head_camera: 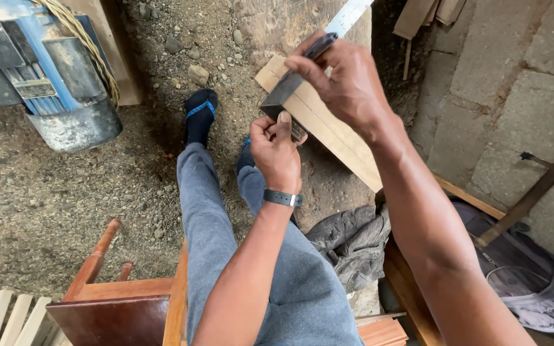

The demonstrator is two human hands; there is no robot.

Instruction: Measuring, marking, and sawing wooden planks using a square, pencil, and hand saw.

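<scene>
Above the person's knees, both hands meet on a try square (288,90), a dark stock with a steel blade (347,14) running up and away toward the top edge of the view. Right hand (347,83) is curled closed over the top of the stock, thumb and forefinger pinching its upper edge. Left hand (278,150), with a dark wristband (282,198), is closed into a loose fist just below the stock, thumb pressed against the stock's lower end; whether something small sits between those fingers cannot be told.

Behind the try square, a pale wooden plank (328,131) slants down to the right across the gravel ground (46,205). Below the square are grey trouser legs (209,218) and a foot in a dark sock and blue-strapped sandal (200,115). Far left of the square stands a blue motor (46,77) with a grey housing. Lower left of it is a reddish wooden chair frame (117,301). Right of the square, a crumpled grey cloth (354,240) lies beside a hammer (527,198) leaning by concrete blocks (520,96).
</scene>
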